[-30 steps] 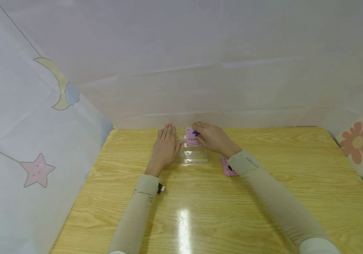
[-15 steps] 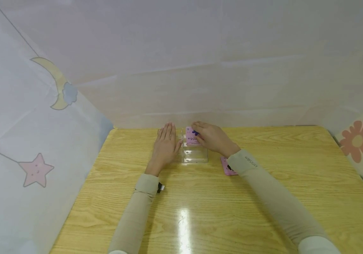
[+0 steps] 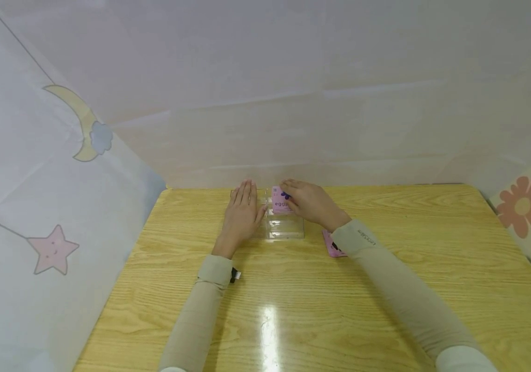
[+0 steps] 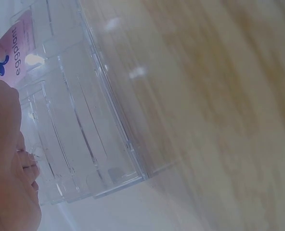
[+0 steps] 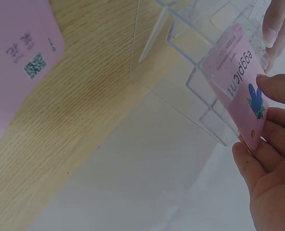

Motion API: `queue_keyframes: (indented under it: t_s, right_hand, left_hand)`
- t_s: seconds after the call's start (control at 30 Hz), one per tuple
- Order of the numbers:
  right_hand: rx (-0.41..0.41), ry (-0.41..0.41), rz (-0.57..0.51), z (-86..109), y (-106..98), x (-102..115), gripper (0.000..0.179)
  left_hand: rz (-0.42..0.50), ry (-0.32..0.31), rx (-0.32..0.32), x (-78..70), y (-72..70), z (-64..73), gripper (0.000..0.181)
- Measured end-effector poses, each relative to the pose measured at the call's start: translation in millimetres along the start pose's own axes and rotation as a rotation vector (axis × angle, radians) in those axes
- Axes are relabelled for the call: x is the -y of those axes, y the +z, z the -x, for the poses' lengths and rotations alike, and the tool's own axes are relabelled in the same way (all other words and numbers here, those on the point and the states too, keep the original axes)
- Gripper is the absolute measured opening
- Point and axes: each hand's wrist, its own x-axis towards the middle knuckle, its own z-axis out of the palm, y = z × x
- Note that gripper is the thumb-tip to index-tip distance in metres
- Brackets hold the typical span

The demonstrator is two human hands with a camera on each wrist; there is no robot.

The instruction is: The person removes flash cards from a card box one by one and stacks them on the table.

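A clear plastic stepped card rack [image 3: 286,227] stands near the table's back edge. Over its left half lies my left hand [image 3: 242,217], fingers straight and together. My right hand [image 3: 314,204] pinches a pink eggplant flash card [image 3: 280,202] at the right half of the rack. In the right wrist view, the thumb is on the picture side of the card [image 5: 241,79] and the fingers are behind it. Its text edge sits in a rear slot of the rack [image 5: 193,84]. The left wrist view shows the front steps of the rack [image 4: 84,120] without cards.
Pink flash cards [image 3: 332,245] lie stacked on the wooden table [image 3: 293,289], partly under the right sleeve. One pink card [image 5: 22,53] with a QR code looms large in the right wrist view. A pale cloth wall [image 3: 270,139] rises directly behind the table.
Both hands and the eggplant flash card stay almost in place. The whole head view shifts very slightly.
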Motion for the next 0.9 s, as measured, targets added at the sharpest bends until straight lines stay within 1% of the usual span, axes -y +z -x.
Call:
queue_keyframes:
  t_s: [0.23, 0.47, 0.9]
  right_hand:
    - [-0.003, 0.015, -0.021, -0.3, 1.7, -0.9, 0.050]
    - [-0.044, 0.007, -0.040, 0.4, 2.7, -1.5, 0.052]
    - [-0.101, 0.020, -0.124, -2.9, 5.3, -4.8, 0.044]
  left_hand:
    - [0.003, -0.002, 0.002, -1.2, -0.6, 0.9, 0.077]
    - [0.001, -0.001, 0.001, -1.3, -0.9, 0.6, 0.078]
    - [-0.012, 0.005, 0.000, 0.8, 1.5, -1.0, 0.078]
